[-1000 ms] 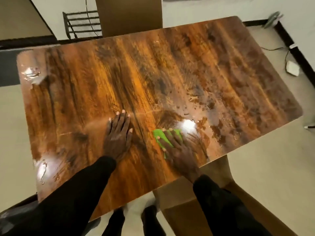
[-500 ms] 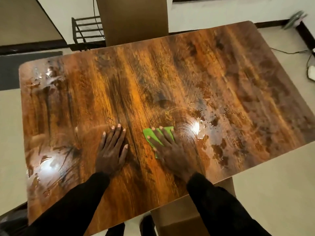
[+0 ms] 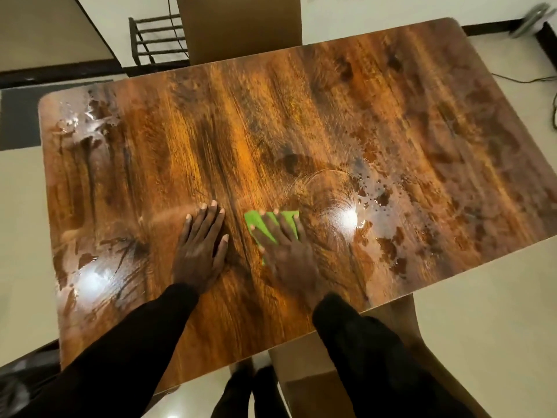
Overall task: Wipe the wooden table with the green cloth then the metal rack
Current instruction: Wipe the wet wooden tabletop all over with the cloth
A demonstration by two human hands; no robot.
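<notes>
The wooden table (image 3: 271, 122) fills the view, glossy and streaked with wet patches at its left and right sides. My right hand (image 3: 286, 251) presses flat on the green cloth (image 3: 254, 220) near the table's front middle; the hand covers most of the cloth. My left hand (image 3: 200, 248) lies flat on the bare wood just left of it, fingers together, holding nothing. The dark metal rack (image 3: 156, 40) stands on the floor beyond the table's far edge, partly hidden by a brown panel.
A tall brown panel (image 3: 238, 25) rises behind the table's far edge. Brown cardboard boxes (image 3: 310, 381) sit under the near edge beside my feet. Cables (image 3: 524, 79) run over the pale floor at the right. A dark mat (image 3: 18, 116) lies at the far left.
My right hand has slid the green cloth a little to the left, toward my left hand. The view has shifted to the left over the table.
</notes>
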